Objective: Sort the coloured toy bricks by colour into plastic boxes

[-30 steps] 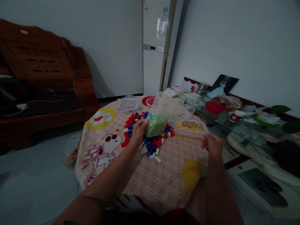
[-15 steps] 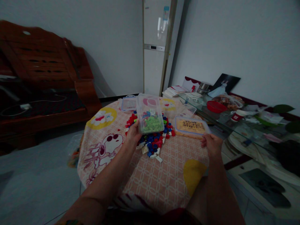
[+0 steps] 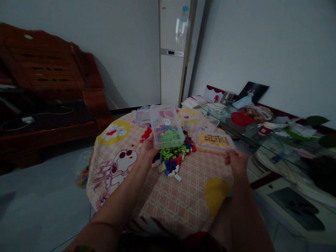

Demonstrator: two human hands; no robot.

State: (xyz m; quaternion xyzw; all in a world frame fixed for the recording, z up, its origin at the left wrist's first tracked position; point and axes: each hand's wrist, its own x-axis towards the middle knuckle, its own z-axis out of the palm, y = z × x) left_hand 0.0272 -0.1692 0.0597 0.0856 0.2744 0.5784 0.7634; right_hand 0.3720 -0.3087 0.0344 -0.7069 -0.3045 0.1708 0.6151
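My left hand (image 3: pixel 148 148) grips a clear plastic box (image 3: pixel 155 127) by its left side, tilted over a heap of toy building bricks (image 3: pixel 172 164). Green bricks (image 3: pixel 170 136) show through its clear wall, and others lie spilled on the red, blue and white ones below. Over on the right, my right hand (image 3: pixel 237 160) is closed, its curled fingers at the near right corner of a lidded box (image 3: pixel 214 141) with yellow-orange contents. Whether those fingers hold anything is hidden.
A patterned cloth (image 3: pixel 181 199) covers the round table. Farther back lie a blue-rimmed lid (image 3: pixel 143 116) and a clear container (image 3: pixel 210 122). At the right, a glass table (image 3: pixel 252 140) carries a red bowl (image 3: pixel 242 119), a paper cup (image 3: pixel 265 128) and papers. A wooden bench (image 3: pixel 52 77) stands left.
Green bricks have poured from the box onto the heap, leaving fewer inside. The box has tipped and shifted slightly left in my left hand. My right hand stays nearly still.
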